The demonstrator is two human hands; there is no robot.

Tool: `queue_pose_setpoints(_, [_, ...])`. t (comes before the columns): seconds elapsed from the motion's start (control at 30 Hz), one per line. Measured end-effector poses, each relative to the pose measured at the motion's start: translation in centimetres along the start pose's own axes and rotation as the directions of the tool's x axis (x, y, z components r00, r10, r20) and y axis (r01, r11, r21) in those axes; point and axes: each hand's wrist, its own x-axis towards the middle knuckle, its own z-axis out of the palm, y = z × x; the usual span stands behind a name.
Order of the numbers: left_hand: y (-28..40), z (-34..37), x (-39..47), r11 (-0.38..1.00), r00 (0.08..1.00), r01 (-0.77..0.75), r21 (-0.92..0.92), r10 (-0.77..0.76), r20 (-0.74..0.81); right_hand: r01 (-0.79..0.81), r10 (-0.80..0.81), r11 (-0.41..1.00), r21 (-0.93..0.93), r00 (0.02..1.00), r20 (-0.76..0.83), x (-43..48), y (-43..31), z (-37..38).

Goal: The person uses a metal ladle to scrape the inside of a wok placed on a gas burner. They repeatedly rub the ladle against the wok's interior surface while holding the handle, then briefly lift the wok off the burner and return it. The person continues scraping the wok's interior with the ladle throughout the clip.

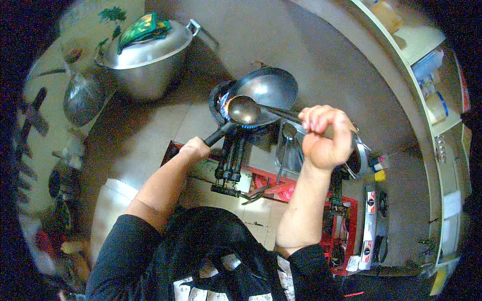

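Observation:
My left hand (195,148) grips the black handle (219,134) of a dark metal wok (281,83). The wok sits tipped over a lit gas burner (214,99), and blue and orange flames (223,102) show along its near left rim. In my right hand (327,133) is the long handle of a ladle, raised to the right of the wok. The rounded ladle bowl (244,110) hangs over the wok's near left side, hiding part of its inside. I cannot make out any food in the wok.
Burner pipes (229,160) run towards me. A metal tray (278,160) with another ladle stands right of them, on a red frame (248,169). A large lidded pot (150,77) with a green cloth (145,28) stands far left. A two-knob gas stove (369,225) and shelves (421,45) are right.

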Motion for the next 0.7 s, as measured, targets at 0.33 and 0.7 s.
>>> queue_pose_setpoints(0.33, [-0.5, 0.4, 1.3, 1.0, 1.0, 0.009, 0.017, -0.009, 0.014, 0.002, -0.001, 1.0, -0.005, 0.987, 0.158, 0.2, 0.5, -1.4])
queue_pose_setpoints(0.7, [-0.3, 0.5, 1.0, 1.0, 1.0, 0.012, -0.006, -0.012, 0.014, 0.049, -0.038, 0.997, -0.055, 0.983, 0.182, -0.6, 0.4, -1.2])
